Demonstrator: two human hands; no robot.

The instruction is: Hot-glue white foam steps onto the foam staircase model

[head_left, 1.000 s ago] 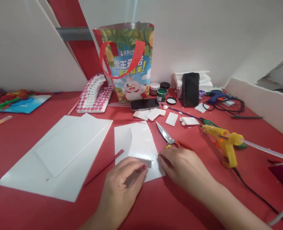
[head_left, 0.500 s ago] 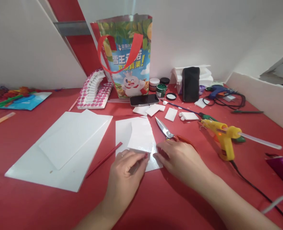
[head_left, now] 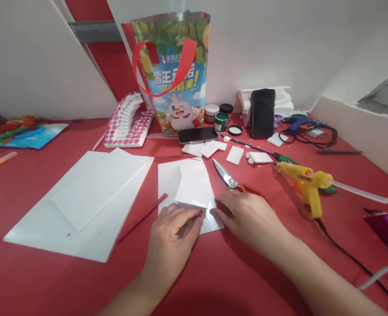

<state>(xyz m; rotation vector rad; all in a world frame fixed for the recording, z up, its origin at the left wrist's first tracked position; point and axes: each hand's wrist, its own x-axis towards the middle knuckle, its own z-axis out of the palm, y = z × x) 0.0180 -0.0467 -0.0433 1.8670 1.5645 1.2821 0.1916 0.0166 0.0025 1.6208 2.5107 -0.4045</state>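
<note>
A small white board piece (head_left: 194,186) with a curved left side lies on a larger white sheet (head_left: 166,175). At its near edge, my left hand (head_left: 172,241) is closed, thumb and forefinger curled together in a pinch; anything between the tips is too small to make out. My right hand (head_left: 246,217) rests at the sheet's right edge, fingers a little apart and nothing visible in them. Just beyond it lie the scissors (head_left: 228,175), blades pointing away, their red handles partly hidden by that hand.
A yellow hot glue gun (head_left: 307,188) with a glue stick lies at the right. White boards (head_left: 82,245) and a red stick (head_left: 143,217) are on the left. Behind stand a gift bag (head_left: 180,83), paint jars (head_left: 221,122), phones (head_left: 197,135) and small white cards (head_left: 235,155).
The camera view has shifted very slightly. Both hands and the white pieces stay in nearly the same places.
</note>
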